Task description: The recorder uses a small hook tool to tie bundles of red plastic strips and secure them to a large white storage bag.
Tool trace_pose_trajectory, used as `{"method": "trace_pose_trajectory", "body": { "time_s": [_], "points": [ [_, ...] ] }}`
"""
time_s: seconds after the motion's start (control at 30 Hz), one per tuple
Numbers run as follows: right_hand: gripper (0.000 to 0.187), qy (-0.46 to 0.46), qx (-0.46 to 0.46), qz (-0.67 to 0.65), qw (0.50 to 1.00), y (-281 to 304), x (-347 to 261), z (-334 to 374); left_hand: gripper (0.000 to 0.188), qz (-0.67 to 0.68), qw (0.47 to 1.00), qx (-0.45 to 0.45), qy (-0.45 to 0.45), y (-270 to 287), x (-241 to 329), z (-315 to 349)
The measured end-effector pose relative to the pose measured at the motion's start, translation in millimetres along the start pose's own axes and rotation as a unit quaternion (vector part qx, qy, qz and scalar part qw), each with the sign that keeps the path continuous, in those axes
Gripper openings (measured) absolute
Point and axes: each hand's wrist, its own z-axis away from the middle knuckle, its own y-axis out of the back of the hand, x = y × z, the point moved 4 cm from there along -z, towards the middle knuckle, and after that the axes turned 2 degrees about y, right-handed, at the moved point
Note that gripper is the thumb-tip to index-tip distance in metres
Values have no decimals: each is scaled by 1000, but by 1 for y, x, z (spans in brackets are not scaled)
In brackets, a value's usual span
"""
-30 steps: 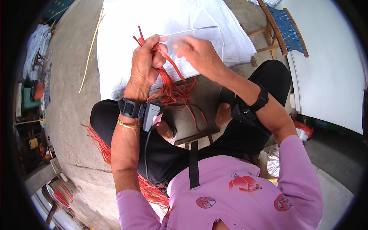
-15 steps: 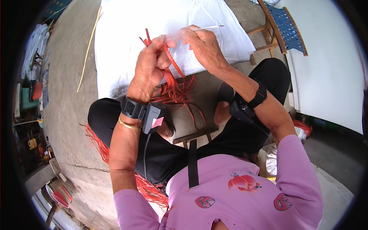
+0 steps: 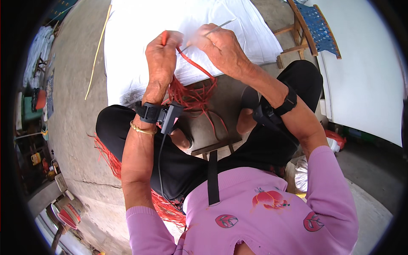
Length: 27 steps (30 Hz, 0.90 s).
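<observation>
My left hand [image 3: 162, 58] is closed around a bundle of red flat strips [image 3: 187, 94], its back turned up. A bit of red shows at its fingertips, which are smeared by motion, and the rest of the strips hang below the hand. One longer strip curves out to the right. My right hand [image 3: 223, 47] is closed on a thin metal needle-like tool [image 3: 224, 24]. One end of it sticks out up and to the right; its other end reaches down toward the strip beside my left fingers. I cannot tell whether it goes through the strip.
A white cloth [image 3: 127, 51] lies beyond my knees. At the upper right stands a wooden frame with blue webbing [image 3: 316, 29], beside a large white panel [image 3: 361, 76]. More red strips [image 3: 108, 155] lie by my left leg. A yellow cane [image 3: 97, 55] lies on the floor.
My left hand has turned so its back faces up and shifted slightly up and left. The tool in my right hand has tilted steeper, and its lower end now shows near the strips.
</observation>
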Motion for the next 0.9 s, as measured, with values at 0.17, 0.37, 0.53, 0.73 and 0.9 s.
{"method": "trace_pose_trajectory", "body": {
  "time_s": [0.17, 0.37, 0.53, 0.73, 0.9],
  "points": [
    [47, -219, -19, -338, 915, 2, 12, 8, 15, -225, 961, -159, -24, -24, -11, 18],
    [38, -358, 33, -150, 921, 25, 35, 30, 18, -180, 960, -207, 57, -36, -21, 17],
    [30, -428, 10, -216, 877, 33, 47, 48, 20, -60, 965, -217, 133, -40, -18, 20],
    [40, -260, -3, 53, 964, 79, 51, 40, 28, -17, 962, -180, 203, -34, -8, 16],
    [36, -92, -191, 448, 868, 77, 58, 55, 29, -82, 963, -226, 125, -38, -9, 17]
  ]
}}
